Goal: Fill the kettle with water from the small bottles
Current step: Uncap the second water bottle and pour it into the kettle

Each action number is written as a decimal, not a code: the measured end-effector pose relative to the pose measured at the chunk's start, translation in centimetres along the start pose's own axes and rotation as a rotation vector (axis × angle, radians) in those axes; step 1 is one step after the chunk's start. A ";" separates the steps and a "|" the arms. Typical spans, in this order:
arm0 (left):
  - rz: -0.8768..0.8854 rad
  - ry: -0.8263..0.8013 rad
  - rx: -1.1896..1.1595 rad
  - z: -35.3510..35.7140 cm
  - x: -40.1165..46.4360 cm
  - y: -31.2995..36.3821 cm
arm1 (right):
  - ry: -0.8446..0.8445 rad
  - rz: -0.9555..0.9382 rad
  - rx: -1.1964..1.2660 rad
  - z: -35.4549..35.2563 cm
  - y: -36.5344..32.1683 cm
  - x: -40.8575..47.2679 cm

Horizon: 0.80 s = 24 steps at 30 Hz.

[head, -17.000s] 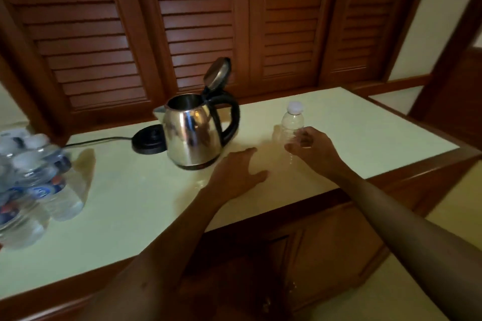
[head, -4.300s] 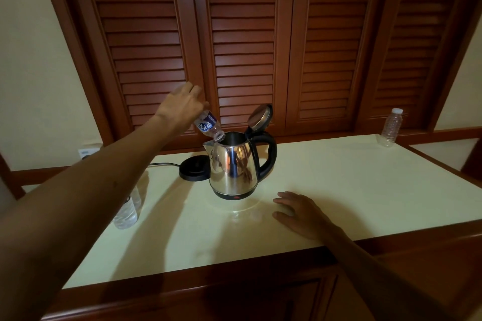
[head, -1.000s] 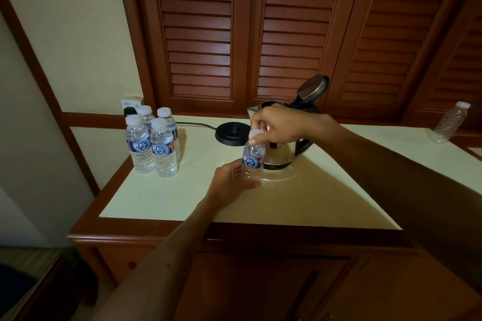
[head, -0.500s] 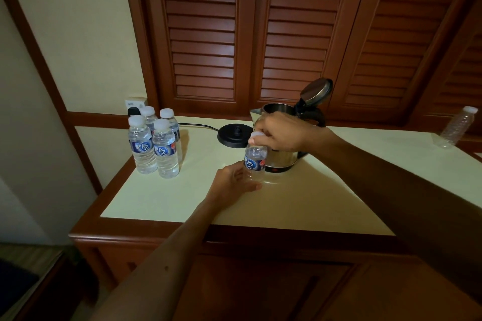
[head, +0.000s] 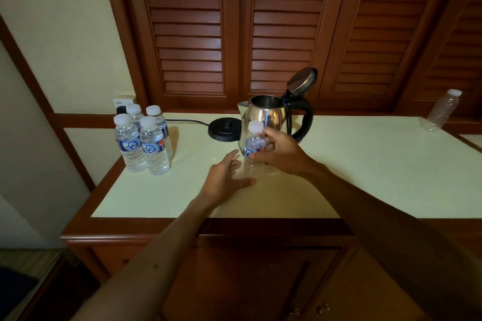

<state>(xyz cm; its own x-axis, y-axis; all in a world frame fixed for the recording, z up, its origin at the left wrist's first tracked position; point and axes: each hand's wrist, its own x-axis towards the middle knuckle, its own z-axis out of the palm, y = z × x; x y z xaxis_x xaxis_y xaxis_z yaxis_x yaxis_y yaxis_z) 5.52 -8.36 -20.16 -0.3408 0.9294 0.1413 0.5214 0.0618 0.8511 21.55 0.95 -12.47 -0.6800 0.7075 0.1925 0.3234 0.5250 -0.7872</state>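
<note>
A small capped bottle stands upright on the cream worktop, directly in front of the steel kettle, whose lid is tipped open. The person's right hand wraps its grip around the bottle's labelled middle. The left hand sits just beside the bottle's base, fingers loosely spread, holding nothing. The kettle's black base lies just to its left. Four full bottles cluster at the worktop's left end; one clear bottle stands far right.
</note>
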 end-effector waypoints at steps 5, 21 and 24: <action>0.152 0.017 0.320 1.5 -0.3 2.1 | 0.173 0.079 -0.061 -5.1 3.4 -3.1; 0.373 -0.228 0.422 23.3 10.5 14.3 | 0.629 0.325 -0.316 -27.1 20.1 -11.6; 0.380 -0.211 0.429 28.2 13.4 16.7 | 0.646 0.363 -0.271 -31.6 23.5 -11.6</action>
<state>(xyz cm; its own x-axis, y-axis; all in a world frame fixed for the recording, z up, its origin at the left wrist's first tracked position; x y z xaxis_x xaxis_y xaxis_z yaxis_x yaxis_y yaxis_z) 31.73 15.44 -18.35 0.0701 0.9644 0.2549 0.8598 -0.1880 0.4747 57.87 20.02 -14.70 -0.0109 0.9479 0.3185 0.6578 0.2467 -0.7117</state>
